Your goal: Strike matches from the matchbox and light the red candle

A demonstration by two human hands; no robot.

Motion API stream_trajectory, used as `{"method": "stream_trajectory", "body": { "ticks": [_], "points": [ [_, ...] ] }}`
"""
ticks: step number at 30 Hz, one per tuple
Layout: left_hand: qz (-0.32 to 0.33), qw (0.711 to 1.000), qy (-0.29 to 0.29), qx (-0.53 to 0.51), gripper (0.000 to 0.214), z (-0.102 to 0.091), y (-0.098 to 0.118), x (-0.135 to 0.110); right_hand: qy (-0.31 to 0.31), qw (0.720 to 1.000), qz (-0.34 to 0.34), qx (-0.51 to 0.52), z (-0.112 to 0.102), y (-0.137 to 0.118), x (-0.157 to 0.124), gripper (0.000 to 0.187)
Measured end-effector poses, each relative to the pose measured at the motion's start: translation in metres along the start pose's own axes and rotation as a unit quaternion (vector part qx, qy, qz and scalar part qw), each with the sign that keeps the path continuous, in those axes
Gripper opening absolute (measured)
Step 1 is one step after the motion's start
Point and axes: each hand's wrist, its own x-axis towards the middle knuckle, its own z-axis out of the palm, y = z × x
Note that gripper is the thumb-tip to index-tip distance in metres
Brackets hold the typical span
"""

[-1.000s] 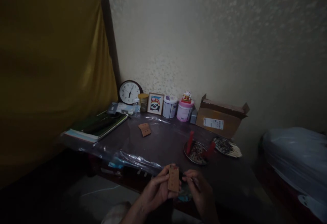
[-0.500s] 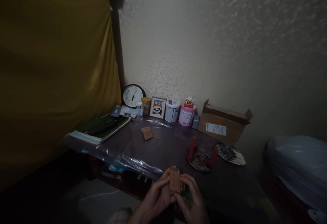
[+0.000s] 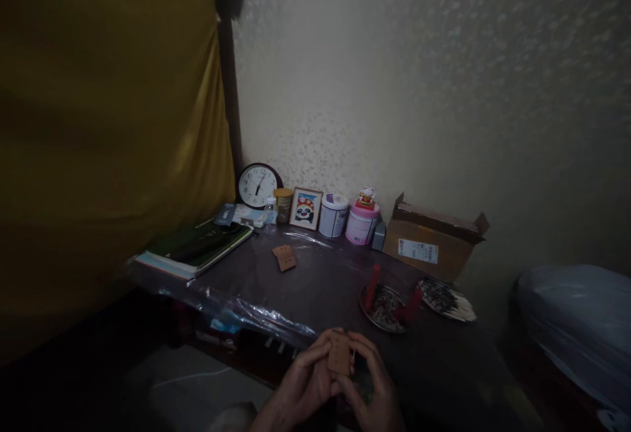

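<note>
My left hand (image 3: 303,379) and my right hand (image 3: 371,386) are together at the near edge of a dark table (image 3: 320,281), both closed on a small brown card-like piece (image 3: 340,353) held upright between the fingers. Something thin sticks out beside the piece at my right fingers; I cannot make out what it is. A second, similar brown piece (image 3: 284,258) lies flat on the table further back. The room is dim.
A round dish (image 3: 385,306) with red sticks and a plate of pale sticks (image 3: 446,299) sit to the right. Along the wall stand a clock (image 3: 257,185), a framed panda picture (image 3: 305,208), two tubs (image 3: 332,214) and a cardboard box (image 3: 432,238). Books (image 3: 197,248) lie left.
My right hand has come in from the right and closed on the brown piece beside my left hand. The view has shifted slightly.
</note>
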Motion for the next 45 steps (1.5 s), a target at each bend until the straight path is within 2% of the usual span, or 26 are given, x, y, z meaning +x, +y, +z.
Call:
{"method": "stream_trajectory", "body": {
  "ticks": [10,14,17,20,24,29,33,36,39,42,45],
  "points": [
    [0.005,0.999,0.009,0.051,0.024,0.000,-0.001,0.000,0.006,1.000,0.014,0.014,-0.003,-0.002,0.004,0.035],
    [0.039,0.992,0.030,0.120,0.024,-0.006,0.000,0.003,0.053,0.998,0.024,-0.007,-0.007,-0.001,0.008,0.032],
    [0.084,0.977,0.054,0.186,0.031,-0.013,-0.001,0.006,0.074,0.997,0.013,-0.025,-0.010,0.001,0.010,0.030],
    [0.099,0.959,0.037,0.264,0.042,-0.018,-0.003,0.006,0.066,0.997,0.006,-0.033,-0.012,0.001,0.010,0.030],
    [0.093,0.937,0.018,0.335,0.048,-0.017,-0.002,0.003,0.064,0.997,0.000,-0.042,-0.011,0.001,0.010,0.030],
    [0.129,0.916,0.023,0.379,0.044,-0.012,0.003,0.004,0.059,0.998,0.012,-0.037,-0.009,0.002,0.009,0.030],
    [0.136,0.912,0.037,0.384,0.042,-0.010,0.006,0.004,0.054,0.998,0.022,-0.021,-0.009,0.005,0.008,0.031],
    [0.122,0.925,0.045,0.358,0.042,-0.009,0.007,0.001,0.039,0.999,0.034,0.006,-0.009,0.010,0.006,0.036],
    [0.102,0.941,0.072,0.314,0.039,-0.007,0.007,-0.001,0.035,0.993,0.090,0.060,-0.011,0.017,0.003,0.036],
    [0.106,0.948,0.099,0.283,0.033,-0.006,0.007,-0.001,0.071,0.974,0.162,0.140,-0.019,0.024,0.002,0.030],
    [0.104,0.958,0.102,0.245,0.029,-0.008,0.005,0.001,0.087,0.960,0.184,0.191,-0.031,0.026,0.004,0.032]
  ]
}}
